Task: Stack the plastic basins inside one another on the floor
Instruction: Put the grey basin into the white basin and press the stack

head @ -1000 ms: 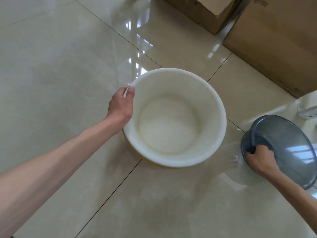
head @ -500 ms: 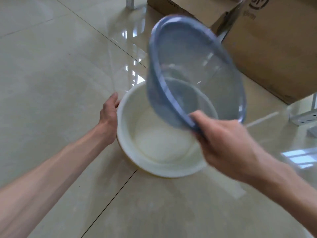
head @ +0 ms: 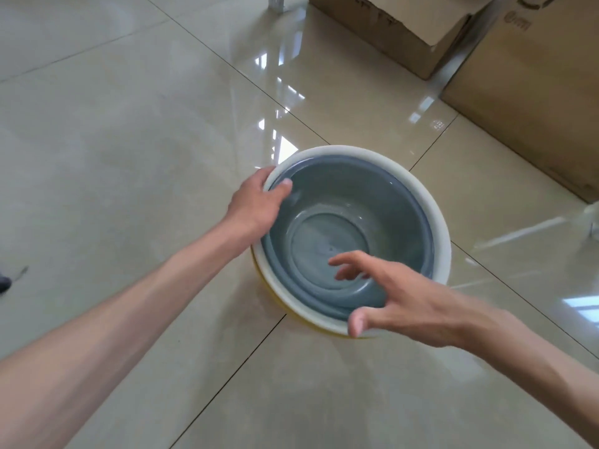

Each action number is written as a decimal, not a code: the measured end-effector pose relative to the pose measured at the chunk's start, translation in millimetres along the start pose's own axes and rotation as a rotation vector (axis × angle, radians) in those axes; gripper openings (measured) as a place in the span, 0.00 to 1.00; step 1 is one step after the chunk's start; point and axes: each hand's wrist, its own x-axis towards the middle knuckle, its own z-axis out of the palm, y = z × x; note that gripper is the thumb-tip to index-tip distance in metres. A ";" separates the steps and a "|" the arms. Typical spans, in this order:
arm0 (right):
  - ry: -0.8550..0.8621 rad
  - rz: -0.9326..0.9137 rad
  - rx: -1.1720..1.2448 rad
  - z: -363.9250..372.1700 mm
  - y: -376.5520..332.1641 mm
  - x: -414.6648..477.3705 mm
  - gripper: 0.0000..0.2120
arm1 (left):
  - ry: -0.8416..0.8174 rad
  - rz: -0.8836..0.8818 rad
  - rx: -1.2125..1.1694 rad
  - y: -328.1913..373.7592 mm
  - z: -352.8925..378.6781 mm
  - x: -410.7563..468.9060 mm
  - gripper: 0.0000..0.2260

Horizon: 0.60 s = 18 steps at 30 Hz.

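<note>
A grey-blue translucent basin (head: 343, 218) sits nested inside a larger white basin (head: 434, 218) on the tiled floor. A yellow edge (head: 272, 298) shows under the white basin's near side. My left hand (head: 256, 202) grips the left rim of the stack, thumb over the grey basin's edge. My right hand (head: 398, 299) hovers just above the near rim with fingers spread, holding nothing.
Cardboard boxes stand at the back right: a smaller one (head: 398, 30) and a large one (head: 531, 102). A metal leg (head: 277, 3) shows at the top edge. A dark object (head: 5, 283) lies at the far left. Glossy tile floor (head: 113, 140) surrounds the basins.
My right hand carried the grey basin from the floor on the right over to the white basin, set it inside and let go. My left hand stayed on the white basin's rim.
</note>
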 end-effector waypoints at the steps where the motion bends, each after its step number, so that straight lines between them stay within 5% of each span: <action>1: 0.136 -0.044 -0.028 -2.0 3.8 -4.1 0.35 | 0.020 0.001 0.057 -0.3 3.3 -1.1 0.16; 3: 0.565 -0.073 -0.153 -10.5 20.8 -4.6 0.26 | 0.050 -0.002 0.126 -2.7 8.8 -0.7 0.20; 5: 0.867 0.133 -0.232 -22.3 45.1 0.8 0.22 | 0.068 0.014 0.185 -6.2 12.6 0.1 0.23; 8: 0.830 0.526 -0.019 -25.0 76.6 13.4 0.29 | 0.093 0.062 0.220 -11.9 15.2 -0.2 0.25; 11: 0.932 0.493 0.247 -8.3 87.6 26.9 0.24 | 0.130 0.094 0.262 -13.6 16.6 -0.9 0.25; 18: 0.992 0.576 0.313 -14.7 90.1 40.7 0.20 | 0.137 0.112 0.285 -11.8 16.9 0.7 0.22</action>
